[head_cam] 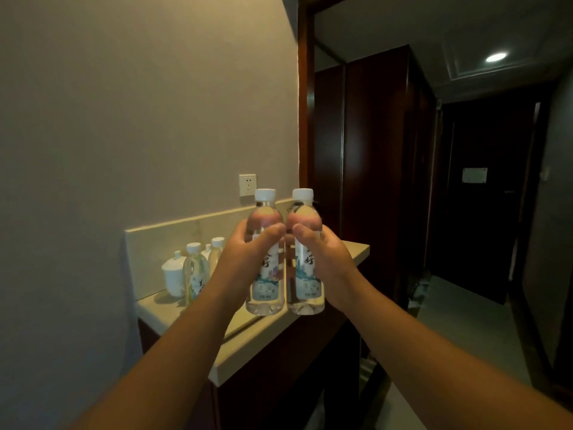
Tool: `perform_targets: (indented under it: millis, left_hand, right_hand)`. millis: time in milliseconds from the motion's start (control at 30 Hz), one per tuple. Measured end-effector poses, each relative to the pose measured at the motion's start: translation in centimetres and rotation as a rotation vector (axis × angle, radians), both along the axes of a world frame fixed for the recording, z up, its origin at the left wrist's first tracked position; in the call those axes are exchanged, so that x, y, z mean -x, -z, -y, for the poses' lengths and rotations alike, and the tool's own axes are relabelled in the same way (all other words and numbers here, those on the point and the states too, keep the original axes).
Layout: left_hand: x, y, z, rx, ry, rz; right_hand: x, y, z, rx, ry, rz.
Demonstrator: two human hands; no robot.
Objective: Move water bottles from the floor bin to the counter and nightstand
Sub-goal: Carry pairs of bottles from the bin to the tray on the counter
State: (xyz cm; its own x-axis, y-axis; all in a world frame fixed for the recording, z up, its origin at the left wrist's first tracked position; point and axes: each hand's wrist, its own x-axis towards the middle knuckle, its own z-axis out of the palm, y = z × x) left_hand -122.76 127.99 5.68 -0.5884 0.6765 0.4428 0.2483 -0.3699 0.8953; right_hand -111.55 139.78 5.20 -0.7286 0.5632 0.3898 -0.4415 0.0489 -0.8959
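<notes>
Two bare forearms reach out from the near edge of the view, side by side. The left hand (248,252) wraps its fingers round the waist of the left bottle (265,252), thumb laid across the front; the right hand (322,252) grips the right bottle (307,252) the same way, thumb pointing inward. Both bottles stand upright and almost touching, caps level, which I judge is so they can go down together as a pair. Their bases hang at about the height of the counter (356,251), over its front edge; whether they touch the top yet I cannot tell.

The bottles are clear, thin plastic with ribbed bases, white screw caps and pale paper labels printed with dark characters and a blue wash. Fingertips show pink through the water on the far side.

The counter is a smooth, cream stone slab with a rounded lip, set on a dark wood cabinet, with a low upstand of the same stone along the wall. Toward its back left corner stand two more bottles (195,271), already delivered by the look of it, beside a white lidded porcelain cup (174,274), glossy and round. So the counter's share seems partly done.

Above them is a white wall socket (247,184) on a matte plaster wall. The floor bin and the nightstand are not in view.
</notes>
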Motion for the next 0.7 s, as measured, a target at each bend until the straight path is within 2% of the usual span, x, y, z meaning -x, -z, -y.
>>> perform_targets:
  millis: [267,500,700]
  left_hand:
    - [5.9,-0.1,-5.2,-0.01,-0.176,-0.005]
    - [8.9,3.9,-7.3,0.065,-0.513,-0.086]
    - [9.8,6.7,-6.1,0.138,-0.789,-0.047]
  right_hand:
    - [6.3,-0.3,-8.1,-0.02,-0.111,-0.002]
    - [14.0,3.3,-13.8,-0.064,-0.167,0.078]
    - [21.1,6.6,-16.0,-0.124,-0.356,0.119]
